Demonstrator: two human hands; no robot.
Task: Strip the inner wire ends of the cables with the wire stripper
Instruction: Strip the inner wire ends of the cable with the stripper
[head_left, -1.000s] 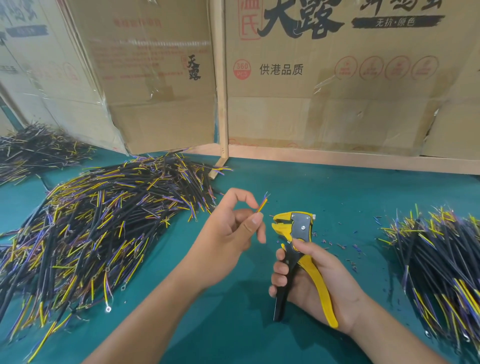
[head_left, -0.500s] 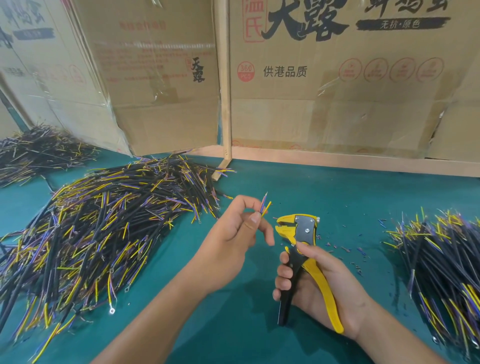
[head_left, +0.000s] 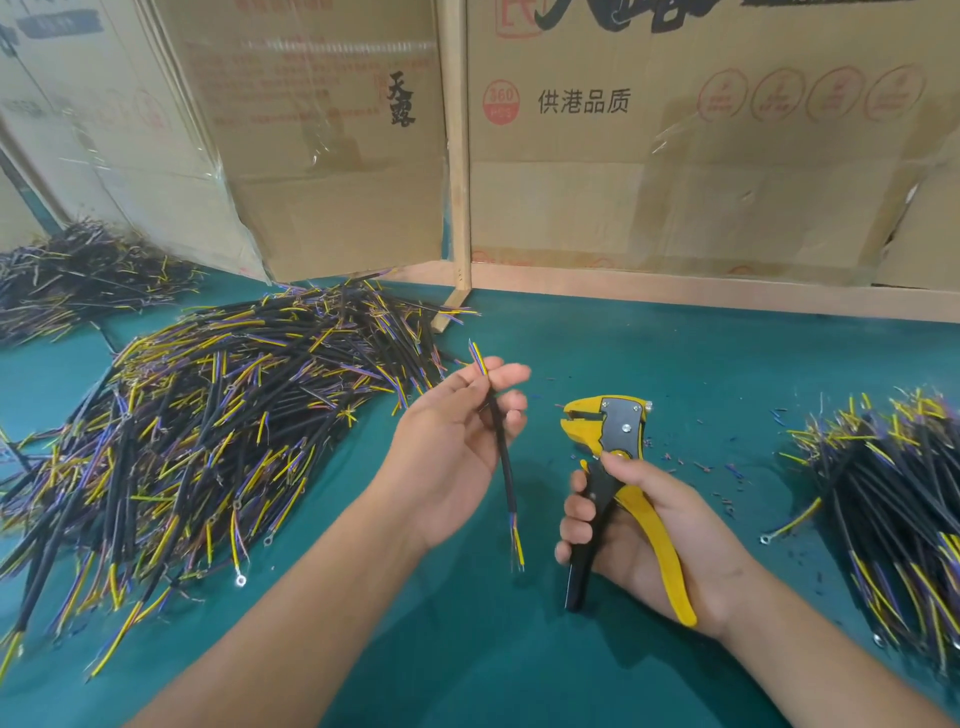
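At the centre of the frame the left hand (head_left: 451, 457) pinches a black cable (head_left: 503, 457) near its upper end, palm turned up, the cable hanging nearly upright with coloured inner wires showing at both ends. Just to its right, apart from the cable, the right hand (head_left: 649, 535) grips the yellow-and-black wire stripper (head_left: 613, 467), head pointing up. Cable piles lie on the green tabletop (head_left: 675, 364) at centre left (head_left: 208, 441), right edge (head_left: 893, 509) and upper left (head_left: 78, 275).

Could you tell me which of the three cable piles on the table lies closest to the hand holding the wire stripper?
The pile at the right edge, beside the right hand gripping the wire stripper. The other two lie left of the left hand.
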